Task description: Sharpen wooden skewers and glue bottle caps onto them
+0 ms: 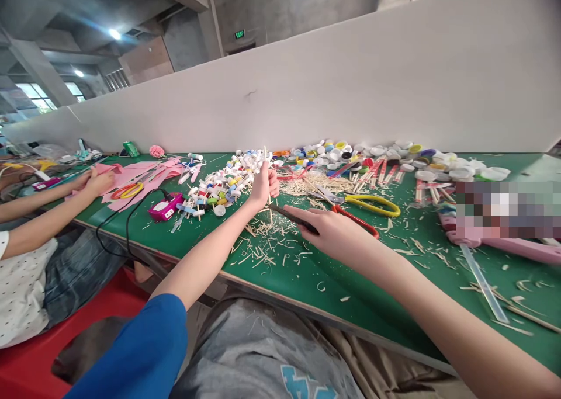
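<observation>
My left hand (264, 184) is closed round a thin wooden stick (265, 153) that stands upright above the green table (307, 276). My right hand (333, 231) grips a dark-handled knife (293, 217) whose blade points left toward the stick's lower end. Wood shavings (263, 241) lie scattered under both hands. Just behind the right hand lie red-handled scissors (356, 219) and yellow-handled scissors (372, 203).
A pile of bottle caps on sticks (221, 186) and loose caps (385, 153) lie along the white partition (350, 77). A pink glue gun (165, 207) with a black cord sits at left. Another person's hands (94, 181) work on pink sheets (144, 174). A clear ruler (484, 282) lies at right.
</observation>
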{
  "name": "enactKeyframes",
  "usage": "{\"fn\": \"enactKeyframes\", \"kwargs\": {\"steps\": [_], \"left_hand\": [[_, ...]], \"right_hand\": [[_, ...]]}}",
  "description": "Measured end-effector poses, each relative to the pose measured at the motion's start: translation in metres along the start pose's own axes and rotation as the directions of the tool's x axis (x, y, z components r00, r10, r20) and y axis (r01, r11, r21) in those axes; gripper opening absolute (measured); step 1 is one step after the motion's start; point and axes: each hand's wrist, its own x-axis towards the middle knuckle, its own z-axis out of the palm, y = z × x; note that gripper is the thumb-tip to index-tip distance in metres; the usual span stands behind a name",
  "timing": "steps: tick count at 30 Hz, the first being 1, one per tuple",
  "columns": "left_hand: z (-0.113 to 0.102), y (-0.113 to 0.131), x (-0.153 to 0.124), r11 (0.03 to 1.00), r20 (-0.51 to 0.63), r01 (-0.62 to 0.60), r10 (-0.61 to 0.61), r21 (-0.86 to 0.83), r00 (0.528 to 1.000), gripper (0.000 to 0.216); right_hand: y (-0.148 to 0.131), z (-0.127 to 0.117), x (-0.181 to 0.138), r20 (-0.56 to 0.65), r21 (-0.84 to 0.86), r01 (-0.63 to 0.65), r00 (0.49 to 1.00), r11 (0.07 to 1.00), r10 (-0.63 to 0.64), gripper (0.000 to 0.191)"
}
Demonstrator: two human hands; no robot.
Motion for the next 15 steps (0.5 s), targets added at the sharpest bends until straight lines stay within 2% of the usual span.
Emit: {"fn": "enactKeyframes", "kwargs": {"steps": [3,6,15], "left_hand": [[-0.002,-0.002,0.003,0.999,0.026,0.015,-0.014,-0.030,1.000,0.063],[-0.003,-0.002,0.003,0.999,0.039,0.029,-0.027,-0.031,0.999,0.063],[-0.002,-0.003,0.001,0.999,0.019,0.007,-0.008,0.053,1.000,0.060]], "right_hand": [[-0.001,0.006,0.003,0.011,-0.162,-0.056,0.998,0.985,0.059,0.054],[-0.001,0.012,0.006,0.046,-0.233,-0.037,0.998,0.972,0.049,0.055],[-0.001,0.014,0.012,0.040,-0.129,-0.008,0.999,0.992,0.014,0.054]]}}
